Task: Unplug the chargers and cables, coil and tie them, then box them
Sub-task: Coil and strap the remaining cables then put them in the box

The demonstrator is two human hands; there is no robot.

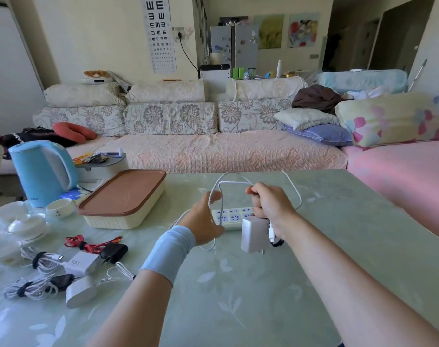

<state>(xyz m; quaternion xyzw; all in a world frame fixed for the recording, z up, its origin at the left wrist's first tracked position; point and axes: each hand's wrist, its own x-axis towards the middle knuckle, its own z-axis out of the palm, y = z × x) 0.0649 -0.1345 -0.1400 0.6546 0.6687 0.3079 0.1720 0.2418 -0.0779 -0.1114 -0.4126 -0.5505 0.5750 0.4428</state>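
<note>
My right hand (269, 204) grips a white cable (232, 182) above the table, and a white charger (254, 237) hangs below that hand, its prongs pointing down. The cable loops up and over my left hand (205, 216), whose fingers are spread inside the loop. A white power strip (232, 216) lies on the table under both hands, partly hidden by them. A cream box with a brown lid (123, 199) stands closed to the left. Coiled, tied white cables (35, 288), a red cable (88, 245) with a black charger (114, 251) and white chargers (82, 264) lie at the front left.
A blue kettle (42, 171), a white cup (60, 206) and glass dishes (25, 224) crowd the table's left side. A sofa with cushions runs along behind the green glass table (326, 234); a pink bed cover lies to the right.
</note>
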